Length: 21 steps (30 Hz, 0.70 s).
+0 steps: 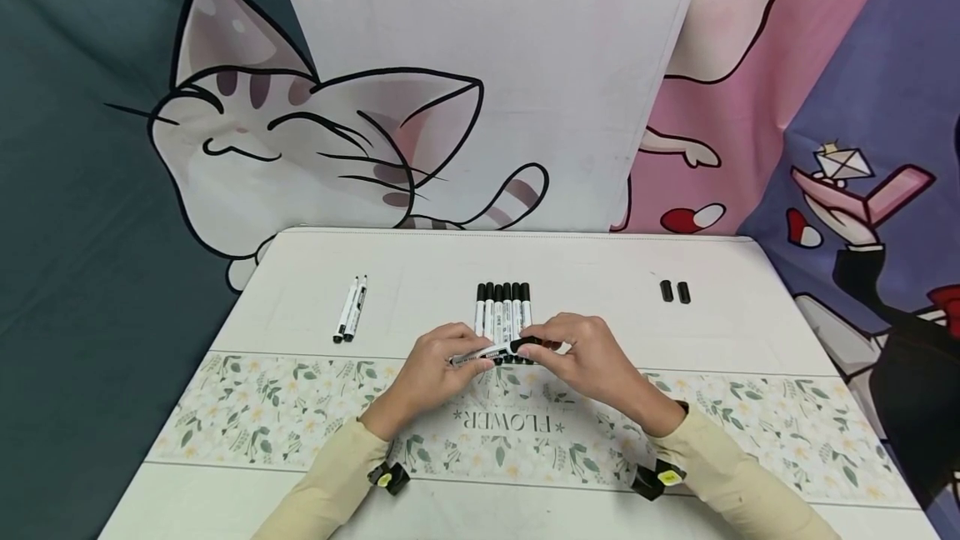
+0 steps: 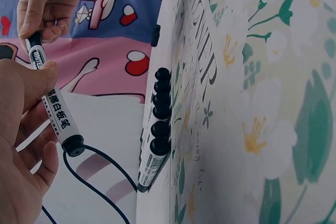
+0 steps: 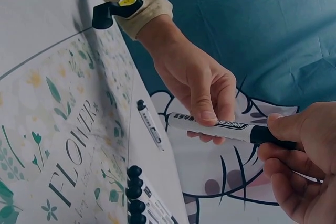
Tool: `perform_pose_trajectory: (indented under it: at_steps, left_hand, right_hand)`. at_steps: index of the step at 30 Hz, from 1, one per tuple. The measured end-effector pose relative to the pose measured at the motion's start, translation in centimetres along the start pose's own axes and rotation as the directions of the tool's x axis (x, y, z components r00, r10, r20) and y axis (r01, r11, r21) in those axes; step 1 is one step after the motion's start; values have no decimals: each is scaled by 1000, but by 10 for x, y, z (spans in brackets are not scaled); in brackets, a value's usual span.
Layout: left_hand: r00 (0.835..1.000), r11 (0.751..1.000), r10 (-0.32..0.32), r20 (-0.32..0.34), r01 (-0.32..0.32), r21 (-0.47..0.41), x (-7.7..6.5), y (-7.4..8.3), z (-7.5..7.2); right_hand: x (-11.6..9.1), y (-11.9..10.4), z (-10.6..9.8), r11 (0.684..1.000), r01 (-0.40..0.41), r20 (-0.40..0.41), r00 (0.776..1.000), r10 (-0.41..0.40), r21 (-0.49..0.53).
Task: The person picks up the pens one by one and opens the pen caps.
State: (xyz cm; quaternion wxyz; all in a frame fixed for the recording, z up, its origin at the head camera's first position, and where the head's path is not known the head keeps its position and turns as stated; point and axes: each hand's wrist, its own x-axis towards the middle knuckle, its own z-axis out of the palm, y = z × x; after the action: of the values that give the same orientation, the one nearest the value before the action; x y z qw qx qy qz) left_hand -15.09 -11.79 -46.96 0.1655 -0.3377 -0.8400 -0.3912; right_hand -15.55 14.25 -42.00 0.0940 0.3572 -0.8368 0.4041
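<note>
Wears long, pale beige sleeves (image 1: 322,482). Carries a blocky black wrist device (image 1: 399,478), marked with a bright yellow label (image 1: 385,480), just beside the left cuff (image 1: 367,437); bears a second, yellow-marked device (image 1: 647,482) well right of that cuff. Shows a bare left hand (image 1: 433,365) beyond it.

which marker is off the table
The marker in the left hand and right hand; two uncapped markers and the row of six lie on the table.

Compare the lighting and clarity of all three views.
Head view: brightest, fairly evenly lit, but the held marker shows too small to read easily; left wrist view: dimmer, scene turned sideways, yet the marker's print is larger and clearer; right wrist view: also dim and turned, with a darker band across the tablecloth.
</note>
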Motion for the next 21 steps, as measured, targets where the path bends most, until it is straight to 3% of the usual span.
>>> perform_pose_trajectory:
  at_steps: [21]
  left_hand:
    - [996,999,-28,86,27,20,-1,0,-2]
  right_hand:
    - [0,2,2,995,67,7,998,-67,-70]
